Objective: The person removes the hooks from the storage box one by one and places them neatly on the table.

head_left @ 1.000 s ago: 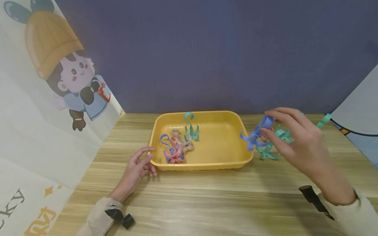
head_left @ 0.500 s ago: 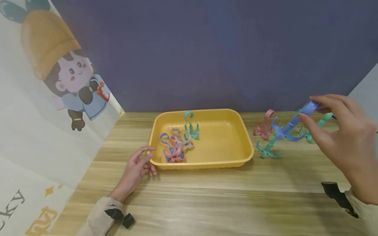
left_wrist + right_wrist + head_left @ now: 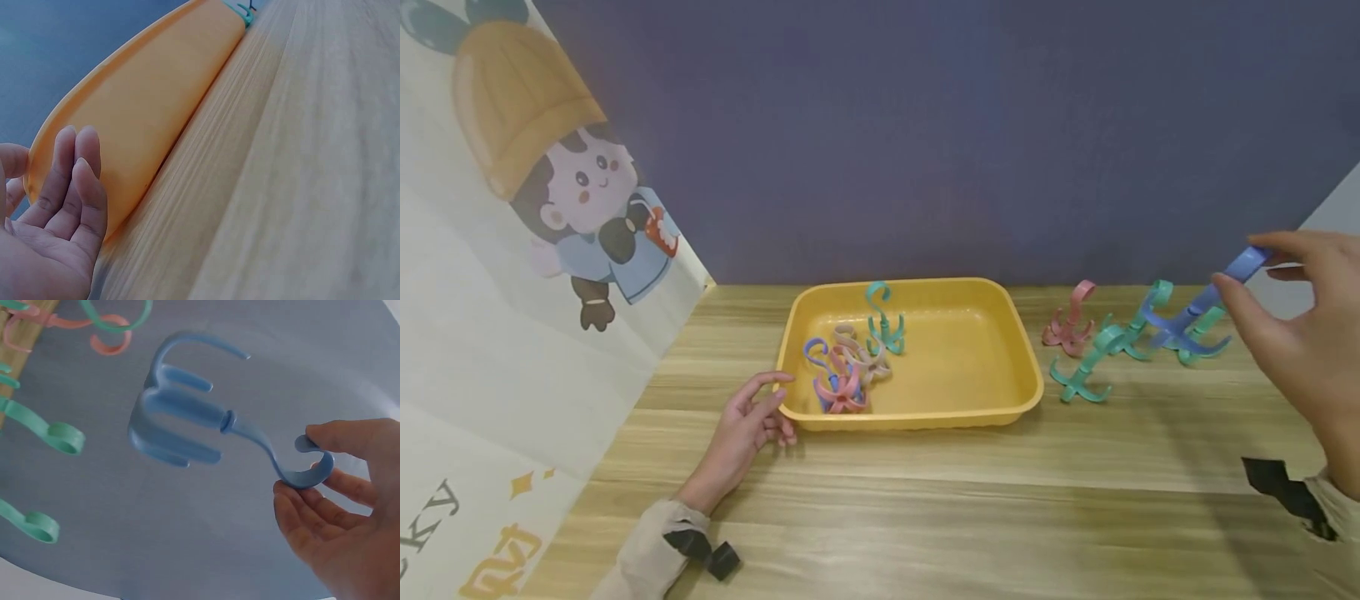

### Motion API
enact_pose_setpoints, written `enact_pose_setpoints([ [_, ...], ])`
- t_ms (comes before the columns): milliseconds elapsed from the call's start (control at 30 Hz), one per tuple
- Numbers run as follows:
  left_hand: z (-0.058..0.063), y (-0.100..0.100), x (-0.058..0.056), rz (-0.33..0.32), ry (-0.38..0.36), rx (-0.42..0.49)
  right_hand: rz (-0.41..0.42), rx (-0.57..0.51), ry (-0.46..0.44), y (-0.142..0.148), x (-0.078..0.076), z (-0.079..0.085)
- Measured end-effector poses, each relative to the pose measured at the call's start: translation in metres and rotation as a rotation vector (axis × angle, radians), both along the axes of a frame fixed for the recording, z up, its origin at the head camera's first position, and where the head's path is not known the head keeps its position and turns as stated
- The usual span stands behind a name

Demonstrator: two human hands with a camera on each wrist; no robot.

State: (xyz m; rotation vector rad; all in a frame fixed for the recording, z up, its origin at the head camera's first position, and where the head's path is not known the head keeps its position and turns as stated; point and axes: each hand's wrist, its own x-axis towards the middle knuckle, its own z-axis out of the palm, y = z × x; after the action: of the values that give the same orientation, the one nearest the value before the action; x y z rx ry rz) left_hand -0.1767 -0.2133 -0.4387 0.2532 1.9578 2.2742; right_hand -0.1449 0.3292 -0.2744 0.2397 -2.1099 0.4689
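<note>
My right hand [image 3: 1318, 325] pinches the curved top of a blue plastic claw hook [image 3: 187, 409] between thumb and fingers. In the right wrist view its several prongs point away from the hand. In the head view it overlaps a green claw hook [image 3: 1210, 325] at the table's right. By the front left corner of the yellow tray [image 3: 917, 421], my left hand [image 3: 748, 425] touches the rim, index finger reaching over it. The left wrist view shows the other fingers loosely extended beside the outer wall. Inside the tray lie blue [image 3: 817, 350], pink [image 3: 842, 390], beige [image 3: 872, 362] and green claw hooks [image 3: 886, 329].
Right of the tray, a pink claw hook [image 3: 1067, 325] and more green claw hooks [image 3: 1082, 379] stand on the wooden table [image 3: 940, 500]. A dark blue panel [image 3: 925, 150] rises behind it. A white wall with a cartoon figure [image 3: 602, 183] borders the left side.
My right hand has carried the blue claw hook from beside the tray's right edge farther right. The left hand and the tray stay practically where they were.
</note>
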Motion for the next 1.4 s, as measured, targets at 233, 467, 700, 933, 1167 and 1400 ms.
enact_pose_setpoints([
  [233,-0.001,-0.001,0.000,-0.005,0.002,0.001,-0.088,0.024,-0.252,0.007,-0.013,-0.014],
  [467,-0.001,0.000,0.001,-0.002,-0.001,-0.004,-0.059,0.058,-0.574,0.022,-0.030,-0.032],
  [700,-0.001,0.000,0.001,0.002,0.001,-0.003,-0.002,0.118,-0.731,0.036,-0.040,-0.045],
  [933,0.000,0.000,0.000,-0.004,-0.001,-0.006,0.022,0.154,-0.766,0.040,-0.041,-0.048],
  [1167,-0.001,0.000,0.000,-0.012,0.005,-0.009,0.020,0.197,-0.764,0.042,-0.041,-0.050],
  [1400,0.000,0.000,0.001,-0.014,0.008,-0.013,-0.025,0.173,-0.848,0.044,-0.040,-0.048],
])
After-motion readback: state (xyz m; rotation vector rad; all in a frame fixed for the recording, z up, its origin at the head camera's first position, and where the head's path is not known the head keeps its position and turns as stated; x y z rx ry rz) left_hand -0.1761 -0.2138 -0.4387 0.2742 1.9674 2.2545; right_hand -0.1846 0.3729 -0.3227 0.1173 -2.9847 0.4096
